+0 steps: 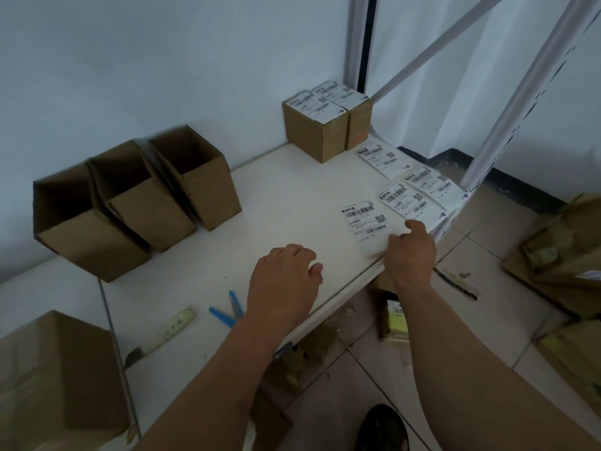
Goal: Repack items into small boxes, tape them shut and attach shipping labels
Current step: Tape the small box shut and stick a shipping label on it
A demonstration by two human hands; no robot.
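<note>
1. The right hand (410, 252) pinches the near corner of a label (369, 224) lying at the bench (286, 203) edge; its fingertips hide that corner.
2. The left hand (283, 281) rests palm down on the bench, fingers loosely curled, holding nothing.
3. Three more labels (419, 190) lie flat in a row beyond, near the right edge; their print is too small to read.
4. Two sealed boxes (320, 125) stand touching at the far corner, each with a label on top.
5. Three open boxes (136, 203) lean together on the left; their insides are dark, contents hidden.
6. A bigger carton (55, 379) is cut off at the lower left.
7. Blue scissors (227, 310) are partly hidden by the left wrist, beside a blurred pale knife (169, 330).
8. Cardboard scraps (553, 255) litter the tiled floor.
</note>
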